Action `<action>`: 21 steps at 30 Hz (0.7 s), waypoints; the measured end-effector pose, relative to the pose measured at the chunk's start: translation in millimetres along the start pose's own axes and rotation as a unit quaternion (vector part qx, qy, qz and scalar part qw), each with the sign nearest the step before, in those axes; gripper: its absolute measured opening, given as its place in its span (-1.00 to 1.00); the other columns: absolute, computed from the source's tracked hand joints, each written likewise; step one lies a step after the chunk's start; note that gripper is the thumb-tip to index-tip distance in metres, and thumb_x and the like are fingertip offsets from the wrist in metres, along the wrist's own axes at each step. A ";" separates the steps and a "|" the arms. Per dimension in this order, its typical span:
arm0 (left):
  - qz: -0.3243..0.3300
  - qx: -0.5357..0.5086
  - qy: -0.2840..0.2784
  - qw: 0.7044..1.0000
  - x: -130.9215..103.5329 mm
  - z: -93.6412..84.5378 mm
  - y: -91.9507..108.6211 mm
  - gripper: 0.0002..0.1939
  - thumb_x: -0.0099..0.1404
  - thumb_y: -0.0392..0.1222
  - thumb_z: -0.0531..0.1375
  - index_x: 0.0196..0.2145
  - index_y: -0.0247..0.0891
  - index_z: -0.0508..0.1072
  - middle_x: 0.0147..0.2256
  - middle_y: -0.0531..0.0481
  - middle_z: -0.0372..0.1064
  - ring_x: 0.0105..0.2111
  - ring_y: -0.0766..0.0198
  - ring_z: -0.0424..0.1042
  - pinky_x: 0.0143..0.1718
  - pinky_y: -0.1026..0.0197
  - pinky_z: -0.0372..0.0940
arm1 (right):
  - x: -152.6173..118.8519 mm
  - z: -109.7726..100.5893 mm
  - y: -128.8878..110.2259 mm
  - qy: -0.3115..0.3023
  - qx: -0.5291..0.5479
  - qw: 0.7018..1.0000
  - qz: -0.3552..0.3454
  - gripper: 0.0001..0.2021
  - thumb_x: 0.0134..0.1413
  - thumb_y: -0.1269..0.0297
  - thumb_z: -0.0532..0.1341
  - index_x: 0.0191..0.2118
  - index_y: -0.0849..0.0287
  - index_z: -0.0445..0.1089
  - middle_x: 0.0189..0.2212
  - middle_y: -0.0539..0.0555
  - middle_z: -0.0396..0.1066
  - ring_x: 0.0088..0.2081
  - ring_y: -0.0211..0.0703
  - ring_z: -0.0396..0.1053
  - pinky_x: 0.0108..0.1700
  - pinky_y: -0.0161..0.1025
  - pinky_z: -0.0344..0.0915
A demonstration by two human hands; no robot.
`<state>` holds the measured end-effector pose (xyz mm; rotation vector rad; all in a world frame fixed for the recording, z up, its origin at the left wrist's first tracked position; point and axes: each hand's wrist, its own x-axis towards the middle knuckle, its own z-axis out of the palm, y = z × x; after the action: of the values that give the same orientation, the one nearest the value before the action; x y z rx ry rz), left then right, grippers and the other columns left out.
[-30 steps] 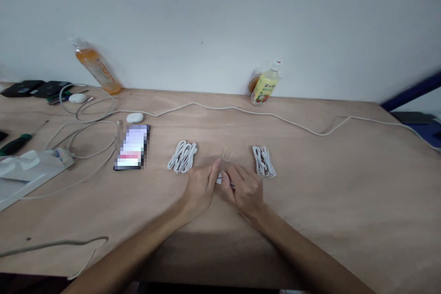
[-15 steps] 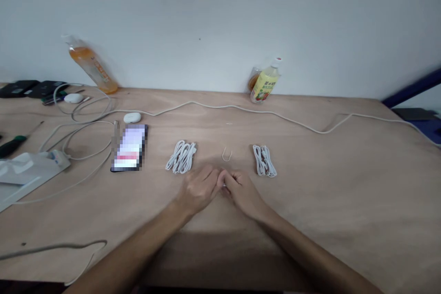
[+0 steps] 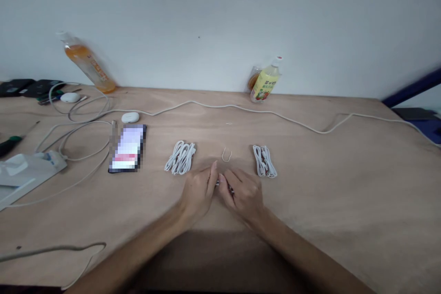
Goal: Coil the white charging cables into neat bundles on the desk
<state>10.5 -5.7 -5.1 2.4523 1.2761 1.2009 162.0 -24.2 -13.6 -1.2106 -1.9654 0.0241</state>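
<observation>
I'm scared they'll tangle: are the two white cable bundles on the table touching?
Apart. The head view shows tabletop between the left bundle and the right bundle.

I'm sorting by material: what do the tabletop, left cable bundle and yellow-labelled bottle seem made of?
Tabletop: probably plywood or wood-look laminate, matte, with faint grain.
Left cable bundle: likely plastic or rubber sheathing, smooth, bent in loops.
Yellow-labelled bottle: likely clear, glossy plastic; its neck looks see-through.

The phone point(image 3: 127, 148) lies left of both cable bundles point(image 3: 181, 157) (the earbud case point(image 3: 130, 117) just behind it) on the table point(image 3: 327, 183).
</observation>
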 end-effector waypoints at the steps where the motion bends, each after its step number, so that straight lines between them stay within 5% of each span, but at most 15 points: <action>1: -0.003 -0.007 -0.009 1.000 -0.1 -0.1 1.4 -0.36 0.72 -0.25 -0.11 -0.56 -0.25 0.37 -0.65 0.12 0.32 -0.69 0.40 0.29 -0.59 0.29 0.18 | 0.2 -0.1 0.8 0.012 -0.021 1.000 -0.016 -0.57 0.46 0.39 0.07 -0.52 0.07 0.34 -0.60 0.00 0.35 -0.54 -0.19 0.25 -0.41 -0.19 0.11; 6: 0.030 -0.019 -0.015 0.999 -2.6 1.8 -1.7 -0.36 0.73 -0.17 -0.16 -0.43 -0.29 0.49 -0.55 0.03 0.45 -0.59 0.36 0.43 -0.47 0.28 0.33 | 1.2 0.4 -1.1 -0.002 0.083 0.994 0.071 -0.59 0.37 0.39 0.06 -0.57 0.07 0.24 -0.66 -0.06 0.23 -0.59 -0.24 0.11 -0.44 -0.21 0.04; 12: 0.107 0.020 -0.004 0.994 -4.0 3.3 -11.6 -0.45 0.72 -0.22 -0.10 -0.40 -0.27 0.49 -0.51 0.00 0.42 -0.53 0.29 0.39 -0.46 0.23 0.29 | 5.0 0.8 -3.2 -0.096 0.226 0.926 0.286 -0.53 0.34 0.08 0.02 -0.63 0.05 0.04 -0.69 -0.07 0.03 -0.58 -0.25 -0.02 -0.48 -0.21 -0.10; 21: 0.144 0.076 -0.081 0.983 0.2 14.2 -20.3 -0.62 0.72 -0.15 -0.10 -0.14 -0.27 0.45 -0.28 -0.05 0.49 -0.31 0.15 0.53 -0.28 0.15 0.41 | 14.5 -3.1 20.2 -0.076 0.175 0.927 0.322 -0.47 0.32 -0.09 0.03 -0.63 0.06 0.12 -0.65 -0.04 0.04 -0.54 -0.18 0.09 -0.43 -0.20 -0.03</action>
<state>7.6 10.7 -23.5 2.8561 1.0307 0.9620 175.8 -3.5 -10.6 -1.5814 -1.5123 0.7901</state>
